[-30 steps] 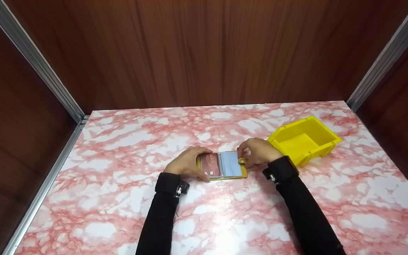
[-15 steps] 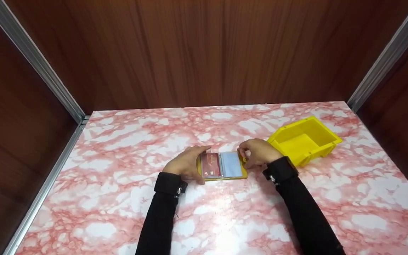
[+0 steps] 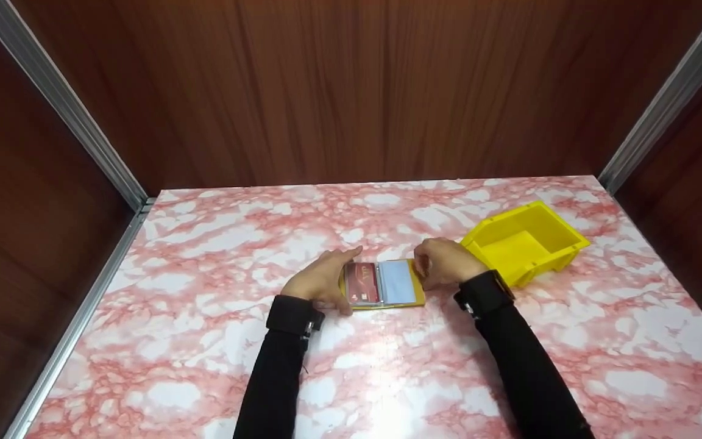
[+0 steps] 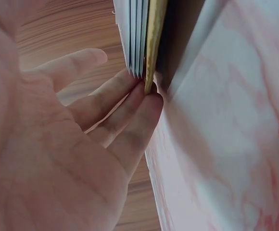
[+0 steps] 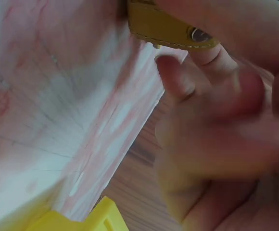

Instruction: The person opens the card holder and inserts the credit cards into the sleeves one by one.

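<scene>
A yellow card holder (image 3: 419, 296) lies spread on the table, its clear sleeves facing up. A red card (image 3: 363, 283) shows in the left sleeve and a pale blue face (image 3: 397, 282) on the right. My left hand (image 3: 323, 280) is at the holder's left edge; in the left wrist view its extended fingertips touch the yellow cover (image 4: 155, 38) beside the stacked sleeves (image 4: 135, 38). At the right edge my right hand (image 3: 446, 262) pinches the holder's strap (image 5: 166, 26), which carries a metal snap (image 5: 198, 34). From the head, the curled fingers hide that strap.
A yellow plastic bin (image 3: 555, 251) stands just beyond the right hand, to its right. The pink and white marbled table (image 3: 205, 366) is bounded by brown wood-grain panels (image 3: 351, 91) at the back and sides, with metal posts (image 3: 92, 134) in the corners.
The left fingers have drawn back slightly from over the red card, leaving more of it showing. The right hand has closed over the snap strap, which showed a second ago.
</scene>
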Tool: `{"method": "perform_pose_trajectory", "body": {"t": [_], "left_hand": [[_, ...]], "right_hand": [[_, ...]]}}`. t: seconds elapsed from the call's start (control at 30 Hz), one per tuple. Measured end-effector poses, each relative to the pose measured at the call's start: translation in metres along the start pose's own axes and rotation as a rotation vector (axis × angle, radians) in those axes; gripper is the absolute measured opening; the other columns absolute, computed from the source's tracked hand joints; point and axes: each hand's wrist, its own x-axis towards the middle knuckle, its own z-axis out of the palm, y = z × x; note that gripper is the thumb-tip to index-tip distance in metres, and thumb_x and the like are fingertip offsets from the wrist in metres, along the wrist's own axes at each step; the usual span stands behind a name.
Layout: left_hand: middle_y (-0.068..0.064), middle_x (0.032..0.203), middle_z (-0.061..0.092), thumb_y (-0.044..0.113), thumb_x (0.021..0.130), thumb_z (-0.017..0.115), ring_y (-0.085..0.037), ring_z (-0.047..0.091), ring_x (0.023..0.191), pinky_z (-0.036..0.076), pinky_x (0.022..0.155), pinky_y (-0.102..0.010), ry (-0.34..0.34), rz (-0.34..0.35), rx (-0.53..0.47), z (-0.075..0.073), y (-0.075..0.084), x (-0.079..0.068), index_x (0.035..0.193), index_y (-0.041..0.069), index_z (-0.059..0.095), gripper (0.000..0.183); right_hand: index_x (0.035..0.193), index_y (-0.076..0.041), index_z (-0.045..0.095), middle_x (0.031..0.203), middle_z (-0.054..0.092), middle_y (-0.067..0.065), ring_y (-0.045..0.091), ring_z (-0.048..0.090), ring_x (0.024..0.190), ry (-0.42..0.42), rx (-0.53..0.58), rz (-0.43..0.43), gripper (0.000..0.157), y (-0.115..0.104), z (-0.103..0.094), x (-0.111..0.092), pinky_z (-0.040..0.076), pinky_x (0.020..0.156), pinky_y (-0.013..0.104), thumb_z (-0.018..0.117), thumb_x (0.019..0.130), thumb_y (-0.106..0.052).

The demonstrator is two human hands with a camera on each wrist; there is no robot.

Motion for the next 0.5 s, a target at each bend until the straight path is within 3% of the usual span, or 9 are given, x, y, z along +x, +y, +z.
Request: {"method": "perform_pose_trajectory", "body": {"t": [0.13,0.27,0.37,0.5], "left_hand": [[-0.013,0.168,0.033,0.010,0.062,0.100,-0.035,0.022,0.158,0.030,0.125,-0.046,-0.021,-0.026,0.027,-0.0002,0.0026,-0.0010,0.165,0.018,0.028,0.126],[-0.014,0.167,0.034,0.012,0.064,0.099,-0.035,0.024,0.157,0.032,0.124,-0.046,-0.032,-0.033,0.040,0.0003,0.0041,-0.0016,0.166,0.017,0.026,0.125],[-0.015,0.164,0.038,0.012,0.063,0.099,-0.036,0.028,0.155,0.034,0.122,-0.046,-0.027,-0.031,0.043,0.0004,0.0046,-0.0015,0.166,0.016,0.027,0.125],[-0.015,0.160,0.044,0.011,0.062,0.100,-0.035,0.035,0.151,0.038,0.120,-0.045,-0.016,-0.015,0.039,-0.0005,0.0057,-0.0019,0.165,0.013,0.028,0.126]], "right_hand": [[0.082,-0.010,0.068,0.082,0.065,0.004,0.021,0.055,0.077,-0.071,0.043,0.048,0.017,-0.0006,-0.0036,-0.0020,0.044,0.071,0.032,0.084,0.077,-0.008],[0.092,-0.009,0.070,0.085,0.066,0.005,0.021,0.057,0.080,-0.072,0.056,0.020,0.016,0.0003,-0.0035,-0.0033,0.045,0.073,0.032,0.080,0.080,-0.009],[0.109,-0.008,0.072,0.090,0.069,0.006,0.021,0.060,0.083,-0.074,0.082,0.034,0.032,-0.0017,-0.0030,-0.0043,0.048,0.077,0.033,0.085,0.081,-0.016],[0.125,-0.006,0.072,0.092,0.072,0.008,0.021,0.062,0.083,-0.081,0.096,0.082,0.057,-0.0063,-0.0007,-0.0032,0.051,0.081,0.036,0.094,0.074,-0.022]]}}
